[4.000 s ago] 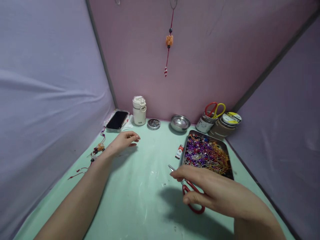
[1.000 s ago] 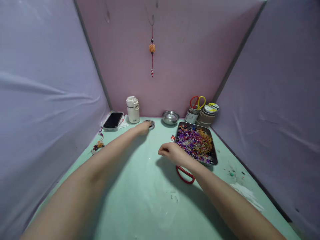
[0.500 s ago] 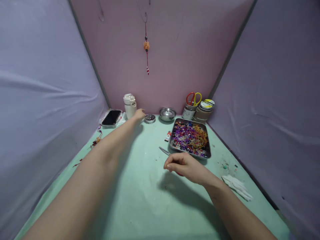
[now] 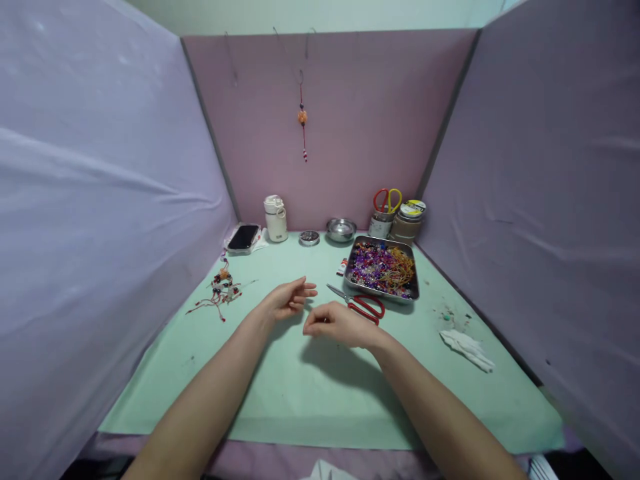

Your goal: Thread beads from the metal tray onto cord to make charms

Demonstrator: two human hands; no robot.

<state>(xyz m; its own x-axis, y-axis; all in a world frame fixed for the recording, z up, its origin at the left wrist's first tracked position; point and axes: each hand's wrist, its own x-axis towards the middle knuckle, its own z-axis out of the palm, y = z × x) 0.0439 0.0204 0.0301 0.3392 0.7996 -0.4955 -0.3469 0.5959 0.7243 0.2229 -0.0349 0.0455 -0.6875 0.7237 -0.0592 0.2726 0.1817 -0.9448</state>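
My left hand point(image 4: 290, 299) is over the middle of the green-covered table, fingers loosely stretched and apart, with nothing visible in it. Just to its right, my right hand point(image 4: 340, 325) hangs palm down above the cloth, its fingertips pinched together. Whatever sits between those fingertips, if anything, is too small to make out. Red-handled scissors point(image 4: 369, 308) lie right behind the right hand, blades pointing to the far left. Beyond them stands a metal tray point(image 4: 385, 296) full of purple, red and clear beads and golden cord.
Beaded strings point(image 4: 223, 293) lie at left near a phone point(image 4: 243, 237). A white bottle point(image 4: 276, 220), a small round tin point(image 4: 309, 238), a metal bowl point(image 4: 341, 231) and jars point(image 4: 406, 228) line the back. A white glove point(image 4: 467, 349) lies at right. A beaded pendant point(image 4: 303, 117) hangs behind.
My left hand has come back from beside the bottle to the table's middle, near my right hand. My right hand has shifted slightly left, exposing the scissors' handles. The view has tilted down and widened.
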